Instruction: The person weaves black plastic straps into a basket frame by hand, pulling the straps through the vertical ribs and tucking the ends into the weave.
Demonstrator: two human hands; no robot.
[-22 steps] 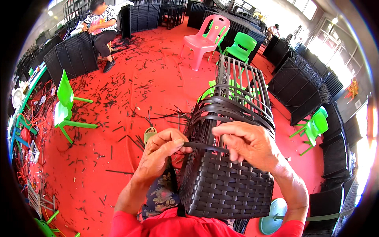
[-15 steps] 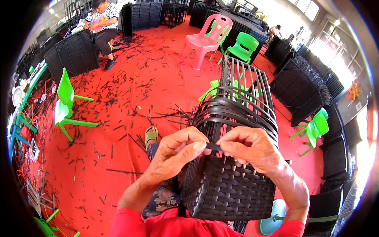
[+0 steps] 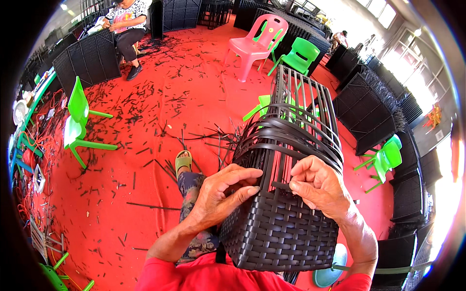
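In front of me lies a long metal frame [image 3: 318,92], its near part covered with dark woven strips [image 3: 286,233]. Between finger and thumb my right hand [image 3: 323,186] pinches the end of a flat black strip [image 3: 280,185], just above the top woven row. My left hand [image 3: 224,194] is at the frame's left corner, thumb and forefinger apart, with nothing visible between them. Several long loose strips [image 3: 296,133] loop around the bars beyond my hands. The far bars are bare.
Strip scraps litter the red floor [image 3: 160,116]. Green chairs stand to the left [image 3: 80,121] and right [image 3: 387,157], with a pink chair [image 3: 252,46] and another green one [image 3: 298,56] ahead. A co-worker [image 3: 127,29] sits at the far left beside a black woven panel [image 3: 90,60].
My left hand has let go of the strip and moved slightly left and down. The right hand has shifted right, still pinching the strip, which now sits lower against the weave.
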